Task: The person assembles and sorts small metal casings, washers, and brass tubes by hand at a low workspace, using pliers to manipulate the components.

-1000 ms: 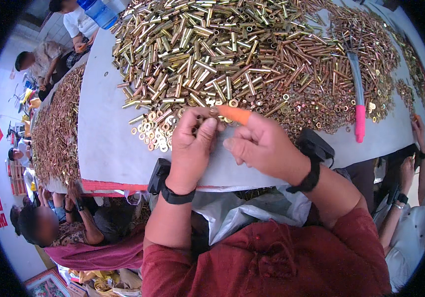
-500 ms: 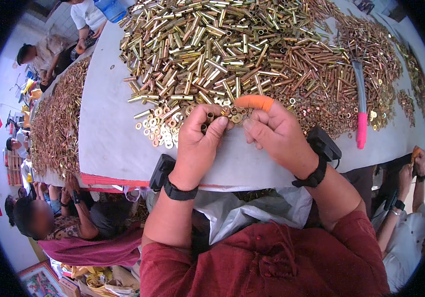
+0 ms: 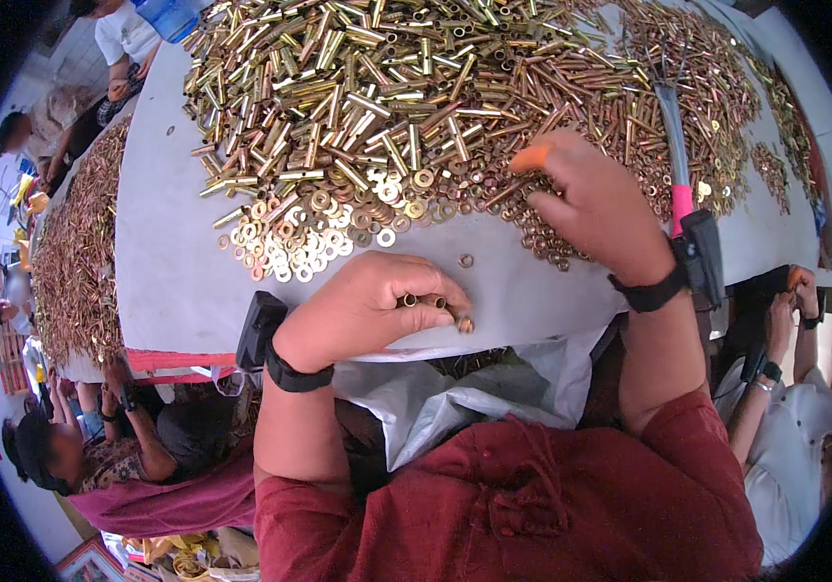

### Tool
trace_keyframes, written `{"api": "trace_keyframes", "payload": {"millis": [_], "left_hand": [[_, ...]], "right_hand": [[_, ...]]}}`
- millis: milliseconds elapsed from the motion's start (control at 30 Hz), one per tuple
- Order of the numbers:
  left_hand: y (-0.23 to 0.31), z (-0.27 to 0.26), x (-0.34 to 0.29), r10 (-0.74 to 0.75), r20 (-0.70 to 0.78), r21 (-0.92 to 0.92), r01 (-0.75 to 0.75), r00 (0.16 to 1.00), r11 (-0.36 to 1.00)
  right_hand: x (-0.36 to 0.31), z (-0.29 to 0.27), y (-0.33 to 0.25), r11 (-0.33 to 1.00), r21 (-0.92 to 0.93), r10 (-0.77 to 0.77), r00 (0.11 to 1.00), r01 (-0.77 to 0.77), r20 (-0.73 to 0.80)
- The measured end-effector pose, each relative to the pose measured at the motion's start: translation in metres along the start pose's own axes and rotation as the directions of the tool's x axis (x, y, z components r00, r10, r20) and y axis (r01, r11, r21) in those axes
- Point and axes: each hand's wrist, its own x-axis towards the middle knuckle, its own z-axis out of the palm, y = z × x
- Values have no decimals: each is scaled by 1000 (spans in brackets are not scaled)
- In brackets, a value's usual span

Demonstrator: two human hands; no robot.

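Observation:
My left hand point(image 3: 368, 306) is closed near the table's front edge, wrapped around a few short brass-coloured metal tubes point(image 3: 441, 303) whose round ends show. A small nut-like metal piece point(image 3: 466, 325) is at its fingertips. My right hand point(image 3: 605, 209) hovers at the near edge of the pile, thumb and index finger apart. An orange cover point(image 3: 530, 158) sits on that index finger. Below it lie many small metal nuts point(image 3: 544, 241). Flat washers point(image 3: 304, 242) are heaped to the left, and a lone nut point(image 3: 465, 260) lies between my hands.
A large heap of metal tubes point(image 3: 358, 107) covers the far table. Beside my right wrist lies a pronged tool with a pink handle point(image 3: 681, 206). A white sack point(image 3: 455, 412) hangs below the table edge. Other people sit left and right; another heap point(image 3: 81, 242) is on the left.
My hands have parted. The left drew back toward the table edge with tubes in it; the right moved up and right to the nuts, and its fingers spread. The view shifted slightly.

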Motion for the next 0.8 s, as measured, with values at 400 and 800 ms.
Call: {"api": "trace_keyframes", "payload": {"millis": [400,800], "left_hand": [[-17,11,4,-111,-442,-241,1,890,971],[-14,7,4,93,-665,219,74,741,973]], "right_hand": [[13,9,-27,825,485,337,941,-290,-11],[16,13,-51,965,261,-50,997,31,64]]}}
